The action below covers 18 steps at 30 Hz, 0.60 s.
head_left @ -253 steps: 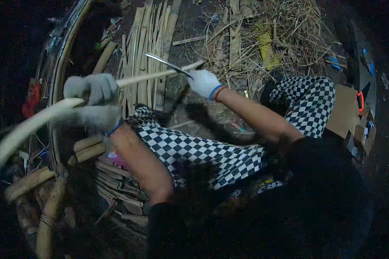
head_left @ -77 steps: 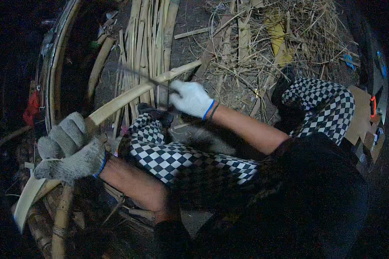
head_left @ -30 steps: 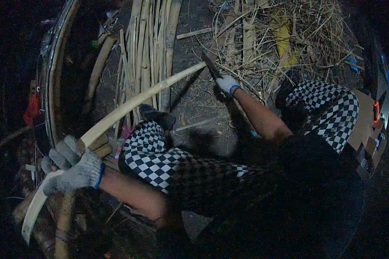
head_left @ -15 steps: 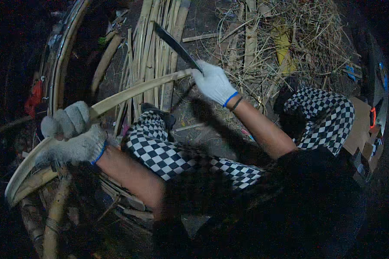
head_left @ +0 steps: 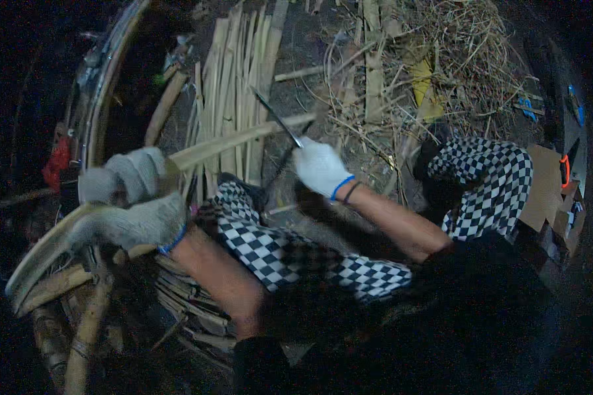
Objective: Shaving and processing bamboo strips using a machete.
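Observation:
A long, pale bamboo strip [head_left: 234, 138] runs from the lower left up toward the middle, bending at its near-left end. Wrapped round it, my left hand [head_left: 138, 220] wears a grey-white knitted glove. In a white glove with a blue cuff, my right hand [head_left: 321, 169] is closed round the handle of a long knife, which the fingers hide. The dark knife blade [head_left: 275, 115] points up and left, seen nearly edge-on, and crosses the strip in the picture near its far end. I cannot tell whether blade and strip touch.
Many split bamboo strips [head_left: 230, 72] lie side by side ahead. Tangled shavings [head_left: 471, 59] pile up at the far right, beside something yellow [head_left: 426, 85]. Bamboo poles [head_left: 85, 329] stand at the lower left. Cardboard [head_left: 542, 187] and an orange-handled tool [head_left: 564, 171] are at the right.
My right hand has come nearer with the knife, whose blade has turned more edge-on. My left hand has shifted right along with the part of the bamboo strip beside it.

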{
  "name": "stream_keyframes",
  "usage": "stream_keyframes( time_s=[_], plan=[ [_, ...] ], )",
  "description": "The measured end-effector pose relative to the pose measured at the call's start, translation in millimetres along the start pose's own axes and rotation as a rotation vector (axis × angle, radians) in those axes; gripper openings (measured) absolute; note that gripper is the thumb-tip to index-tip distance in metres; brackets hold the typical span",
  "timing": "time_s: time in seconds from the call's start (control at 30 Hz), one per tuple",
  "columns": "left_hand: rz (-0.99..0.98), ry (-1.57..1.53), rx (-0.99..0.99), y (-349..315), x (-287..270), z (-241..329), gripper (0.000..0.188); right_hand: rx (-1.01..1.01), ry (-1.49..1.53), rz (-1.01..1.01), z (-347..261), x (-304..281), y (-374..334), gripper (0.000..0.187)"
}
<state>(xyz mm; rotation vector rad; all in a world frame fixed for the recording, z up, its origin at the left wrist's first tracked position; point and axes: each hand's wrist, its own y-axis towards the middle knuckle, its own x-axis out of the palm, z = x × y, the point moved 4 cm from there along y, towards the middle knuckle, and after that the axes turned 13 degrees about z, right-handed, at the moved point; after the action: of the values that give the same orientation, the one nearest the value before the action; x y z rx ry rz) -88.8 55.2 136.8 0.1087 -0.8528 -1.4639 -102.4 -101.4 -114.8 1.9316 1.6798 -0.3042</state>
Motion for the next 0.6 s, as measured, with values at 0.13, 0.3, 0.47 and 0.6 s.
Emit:
stream_keyframes(
  time_s=[0.13,0.3,0.47,0.6],
  plan=[
    [0.009,0.012,0.006,-3.7,-6.8,-14.4,0.052,-0.073,0.226,0.165,-45.6,-28.5,9.1,0.019],
    [-0.054,-0.04,0.006,-4.1,-16.3,-7.0,0.052,0.124,0.013,0.019,17.6,5.5,19.2,0.02],
    [-0.082,-0.054,-0.024,-1.8,-30.6,-9.0,0.046,0.021,0.006,0.084,3.9,13.0,26.1,0.02],
    [-0.209,-0.145,-0.064,-3.3,-31.4,-2.3,0.044,-0.03,0.007,0.087,11.4,4.0,23.1,0.022]
  ],
)
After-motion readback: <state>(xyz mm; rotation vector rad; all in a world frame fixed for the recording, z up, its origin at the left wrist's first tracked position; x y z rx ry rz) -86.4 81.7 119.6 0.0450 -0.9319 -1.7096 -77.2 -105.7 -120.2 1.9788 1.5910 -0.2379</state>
